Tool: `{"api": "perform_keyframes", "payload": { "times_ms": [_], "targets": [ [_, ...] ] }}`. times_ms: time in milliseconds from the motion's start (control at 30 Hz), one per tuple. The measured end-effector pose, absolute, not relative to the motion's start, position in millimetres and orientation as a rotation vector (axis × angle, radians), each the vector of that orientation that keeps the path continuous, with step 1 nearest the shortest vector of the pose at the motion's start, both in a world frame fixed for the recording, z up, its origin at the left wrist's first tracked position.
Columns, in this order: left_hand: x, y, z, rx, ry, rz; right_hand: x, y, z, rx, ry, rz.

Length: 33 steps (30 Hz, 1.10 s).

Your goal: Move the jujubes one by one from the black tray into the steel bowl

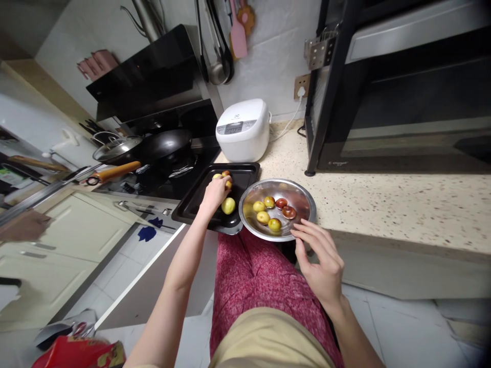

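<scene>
My left hand [217,194] reaches over a black baking tray [249,176], its fingers curled down onto a jujube [228,184]. The fingers partly hide this fruit and others beside it. Nearer me on the same tray lies a larger yellow-green jujube [228,206]. A round metal bowl [301,197] stands to the right of the tray, with several jujubes inside, some yellow-green and some red-brown [289,212]. Fingers stretched out and slightly apart, my right hand [320,255] is at the bowl's near right rim and holds nothing.
Behind the tray is a white rice cooker [243,130], plugged into a wall socket [302,87]. A black wok [164,145] with a wooden handle sits on the stove at left. At right, a dark oven [414,112] stands over the speckled counter [383,204]. Utensils hang on the wall.
</scene>
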<state>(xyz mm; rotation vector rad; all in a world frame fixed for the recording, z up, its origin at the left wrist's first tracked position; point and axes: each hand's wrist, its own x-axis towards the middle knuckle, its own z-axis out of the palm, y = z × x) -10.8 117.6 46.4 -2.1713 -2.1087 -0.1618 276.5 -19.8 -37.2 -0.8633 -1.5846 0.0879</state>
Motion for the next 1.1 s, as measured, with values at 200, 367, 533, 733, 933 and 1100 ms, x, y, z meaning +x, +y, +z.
{"api": "perform_keyframes", "payload": {
  "times_ms": [200, 367, 533, 733, 933, 1100],
  "targets": [
    [27, 74, 64, -2.581, -1.720, -1.023, 275, -19, -37, -0.880, -1.573, 0.090],
    [70, 38, 56, -2.894, -1.442, -1.151, 274, -20, -37, -0.880, -1.581, 0.094],
    [95, 34, 41, -3.047, -1.360, -0.996, 275, -22, -37, -0.887, -1.592, 0.101],
    [105, 39, 43, -3.130, -1.348, -0.780, 275, -22, -38, -0.886, -1.589, 0.102],
    [110, 42, 43, -3.089, -1.397, -0.608, 274, -21, -38, -0.893, -1.575, 0.104],
    [111, 44, 40, -3.065, -1.417, -0.561, 275, -22, -39, -0.892, -1.580, 0.103]
  ]
}}
